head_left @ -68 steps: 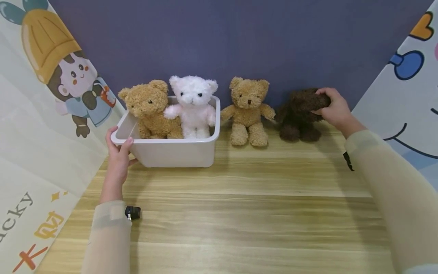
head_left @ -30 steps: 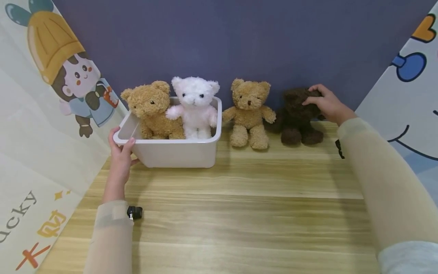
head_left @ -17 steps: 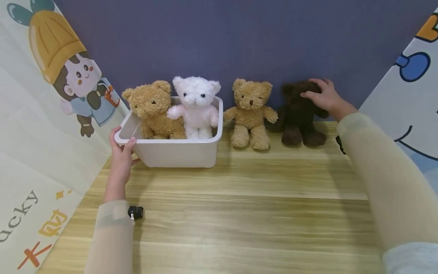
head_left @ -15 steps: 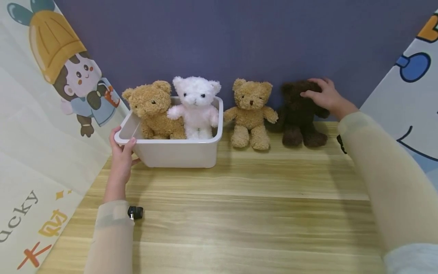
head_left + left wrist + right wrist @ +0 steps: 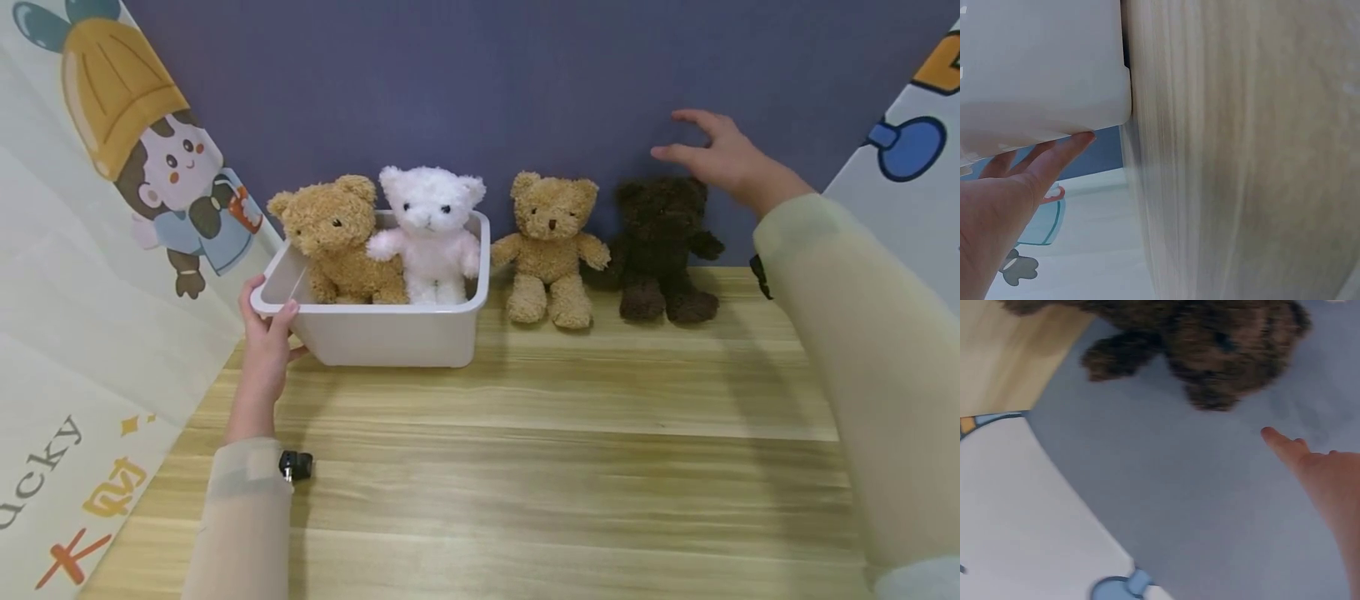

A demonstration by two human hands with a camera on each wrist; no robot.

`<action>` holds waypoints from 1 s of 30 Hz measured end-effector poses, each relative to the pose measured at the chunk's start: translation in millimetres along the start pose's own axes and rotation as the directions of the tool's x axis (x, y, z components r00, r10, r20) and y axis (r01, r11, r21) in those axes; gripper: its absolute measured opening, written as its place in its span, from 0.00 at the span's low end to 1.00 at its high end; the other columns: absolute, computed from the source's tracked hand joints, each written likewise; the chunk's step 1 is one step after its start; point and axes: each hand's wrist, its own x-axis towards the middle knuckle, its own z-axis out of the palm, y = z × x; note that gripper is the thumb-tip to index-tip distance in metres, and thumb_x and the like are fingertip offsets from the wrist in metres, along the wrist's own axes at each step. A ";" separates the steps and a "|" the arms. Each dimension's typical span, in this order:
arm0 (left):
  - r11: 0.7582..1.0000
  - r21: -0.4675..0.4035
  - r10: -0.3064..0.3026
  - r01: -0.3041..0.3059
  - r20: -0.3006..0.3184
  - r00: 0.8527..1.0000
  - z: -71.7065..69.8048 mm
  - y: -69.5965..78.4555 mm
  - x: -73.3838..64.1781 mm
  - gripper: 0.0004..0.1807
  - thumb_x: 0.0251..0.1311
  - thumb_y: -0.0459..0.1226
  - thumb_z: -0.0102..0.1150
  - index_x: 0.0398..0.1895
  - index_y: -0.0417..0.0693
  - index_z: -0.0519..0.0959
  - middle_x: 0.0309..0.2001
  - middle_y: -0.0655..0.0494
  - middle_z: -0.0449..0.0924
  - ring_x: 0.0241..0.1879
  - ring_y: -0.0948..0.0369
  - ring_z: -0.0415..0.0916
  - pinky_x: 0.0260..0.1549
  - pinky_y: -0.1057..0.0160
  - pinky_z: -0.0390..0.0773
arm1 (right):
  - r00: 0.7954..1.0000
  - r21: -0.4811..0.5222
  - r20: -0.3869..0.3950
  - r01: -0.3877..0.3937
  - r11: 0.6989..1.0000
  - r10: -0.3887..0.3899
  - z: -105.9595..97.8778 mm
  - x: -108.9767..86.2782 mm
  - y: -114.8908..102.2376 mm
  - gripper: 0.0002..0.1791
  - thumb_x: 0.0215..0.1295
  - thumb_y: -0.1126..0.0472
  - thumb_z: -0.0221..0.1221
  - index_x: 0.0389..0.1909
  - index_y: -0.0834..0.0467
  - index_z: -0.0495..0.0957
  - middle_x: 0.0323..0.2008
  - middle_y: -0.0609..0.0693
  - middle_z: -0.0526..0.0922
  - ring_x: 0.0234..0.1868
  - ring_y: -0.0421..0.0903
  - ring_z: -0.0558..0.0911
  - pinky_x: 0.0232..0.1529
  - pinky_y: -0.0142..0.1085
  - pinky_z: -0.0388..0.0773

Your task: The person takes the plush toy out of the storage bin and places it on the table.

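Note:
My left hand (image 5: 264,350) holds the left front corner of a white plastic bin (image 5: 390,340), thumb on the rim. In the left wrist view, fingers (image 5: 1054,156) lie along the bin's side wall. A tan teddy bear (image 5: 348,250) and a white teddy bear (image 5: 427,221) sit inside, their heads above the rim. A dark brown teddy bear (image 5: 660,250) sits upright against the back wall at the right. Above its head my right hand (image 5: 723,158) is raised, fingers and thumb spread with nothing between them. The right wrist view shows that hand (image 5: 1329,481) apart from the brown bear.
Between the bin and the brown bear, a second tan teddy bear (image 5: 551,250) sits against the dark blue back wall (image 5: 525,83). Printed white panels (image 5: 67,250) stand at left and right. The wood-grain tabletop (image 5: 525,483) spreads in front.
The dark brown bear, earlier slumped under my right hand, came to sit upright facing forward. My right hand has let go of its head and risen. My left hand stays on the bin.

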 end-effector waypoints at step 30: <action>0.993 0.119 0.004 0.009 -0.107 0.994 4.3 19.7 -0.2 0.36 0.76 0.46 0.58 0.80 0.71 0.52 0.81 0.41 0.51 0.74 0.49 0.62 0.67 0.32 0.72 | 0.960 -0.044 0.140 0.252 0.967 -0.244 99.6 21.3 -163.0 0.46 0.72 0.27 0.54 0.85 0.25 0.43 0.88 0.36 0.29 0.89 0.46 0.33 0.88 0.59 0.43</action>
